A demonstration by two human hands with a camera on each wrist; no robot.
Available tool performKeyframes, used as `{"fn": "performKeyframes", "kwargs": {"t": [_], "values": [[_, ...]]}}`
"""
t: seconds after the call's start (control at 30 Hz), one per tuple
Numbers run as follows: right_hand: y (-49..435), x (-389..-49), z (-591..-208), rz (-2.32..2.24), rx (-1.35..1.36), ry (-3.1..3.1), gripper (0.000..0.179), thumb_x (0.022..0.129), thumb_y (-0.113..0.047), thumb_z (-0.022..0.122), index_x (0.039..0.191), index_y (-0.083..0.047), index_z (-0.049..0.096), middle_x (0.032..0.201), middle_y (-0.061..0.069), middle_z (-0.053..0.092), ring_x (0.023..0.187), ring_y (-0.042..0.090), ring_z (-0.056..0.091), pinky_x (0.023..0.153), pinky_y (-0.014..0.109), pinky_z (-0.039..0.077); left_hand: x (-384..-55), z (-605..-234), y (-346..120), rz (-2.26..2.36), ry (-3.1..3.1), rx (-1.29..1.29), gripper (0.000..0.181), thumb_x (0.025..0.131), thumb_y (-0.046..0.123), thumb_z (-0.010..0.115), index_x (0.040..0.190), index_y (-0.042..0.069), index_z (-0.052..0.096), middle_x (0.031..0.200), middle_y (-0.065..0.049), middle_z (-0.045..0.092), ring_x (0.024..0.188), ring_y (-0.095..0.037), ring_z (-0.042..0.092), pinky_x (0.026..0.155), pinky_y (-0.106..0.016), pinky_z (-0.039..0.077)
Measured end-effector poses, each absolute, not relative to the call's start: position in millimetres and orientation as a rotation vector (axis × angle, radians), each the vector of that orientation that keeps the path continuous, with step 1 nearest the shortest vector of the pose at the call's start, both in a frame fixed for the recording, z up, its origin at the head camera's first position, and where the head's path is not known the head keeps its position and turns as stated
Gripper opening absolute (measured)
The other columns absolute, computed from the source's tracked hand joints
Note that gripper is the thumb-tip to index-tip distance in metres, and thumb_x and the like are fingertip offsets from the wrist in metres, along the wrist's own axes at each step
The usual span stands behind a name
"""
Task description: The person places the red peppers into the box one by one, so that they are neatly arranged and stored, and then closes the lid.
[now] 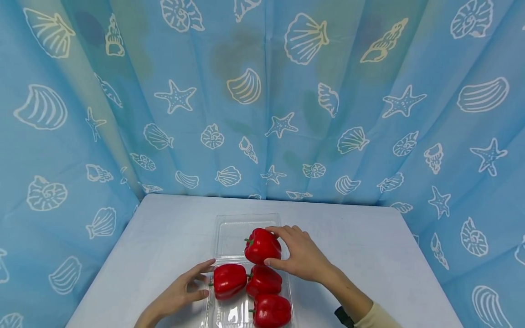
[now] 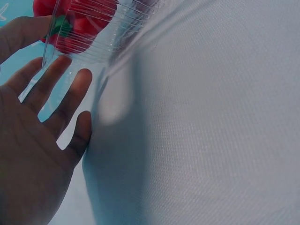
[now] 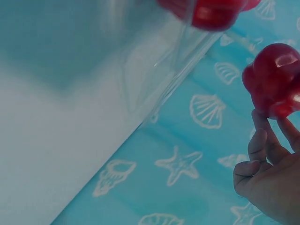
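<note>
My right hand [image 1: 301, 255] holds a red bell pepper [image 1: 261, 247] with a green stem between thumb and fingers, near the hinge of a clear plastic clamshell box [image 1: 223, 315]. Three more red peppers lie in the box: one at the left [image 1: 229, 281], one in the middle [image 1: 264, 281], one at the front right [image 1: 272, 311]. Spread fingers of my left hand [image 1: 178, 291] are at the box's left side, by the left pepper. In the right wrist view the held pepper [image 3: 276, 79] appears raised, with fingertips against it.
The box's lid [image 1: 231, 237] lies folded back on the white table [image 1: 172, 228], away from me. A blue curtain with seashell prints [image 1: 262, 114] hangs behind the table and at both sides.
</note>
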State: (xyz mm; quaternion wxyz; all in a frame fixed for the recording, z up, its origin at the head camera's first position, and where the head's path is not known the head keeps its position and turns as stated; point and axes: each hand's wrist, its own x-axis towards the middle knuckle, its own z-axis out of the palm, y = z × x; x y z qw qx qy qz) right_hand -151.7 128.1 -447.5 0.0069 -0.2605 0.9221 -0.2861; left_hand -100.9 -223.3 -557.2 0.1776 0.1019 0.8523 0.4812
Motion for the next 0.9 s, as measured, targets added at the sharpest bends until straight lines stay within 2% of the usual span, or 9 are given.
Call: {"fn": "performKeyframes", "kwargs": {"t": [0.4,0.63,0.9], "values": [[100.9,-123.4,-442.8,-0.851,-0.961,2.673,0.084,0.069,-0.060,0.084,0.143,-0.042,0.047,0.126,-0.019,0.061,0.110,0.005,0.053,0.092,0.044,0.050,-99.3,-555.2,-223.8,1.393,2.392,0.272,0.088,0.082,0.043,0.076,0.156,0.019,0.036,0.149,-0.014,0.051,0.119,-0.026,0.057,0.097,-0.048,0.050],[83.8,-109.0,-446.4,-0.733,-1.034,2.596,0.082,0.072,-0.060,0.083,0.143,-0.048,0.044,0.129,-0.022,0.059,0.110,0.002,0.049,0.086,0.033,0.051,-100.1,-556.2,-224.5,1.419,2.371,0.259,0.089,0.081,0.043,0.078,0.156,0.022,0.036,0.149,-0.012,0.051,0.118,-0.023,0.057,0.096,-0.046,0.051],[75.4,-98.2,-452.1,-0.645,-1.161,2.596,0.081,0.072,-0.059,0.083,0.143,-0.047,0.046,0.129,-0.023,0.060,0.109,0.001,0.049,0.085,0.034,0.050,-98.6,-558.0,-225.3,1.439,2.363,0.259,0.092,0.079,0.042,0.081,0.156,0.021,0.035,0.149,-0.012,0.051,0.118,-0.023,0.057,0.093,-0.048,0.053]]}}
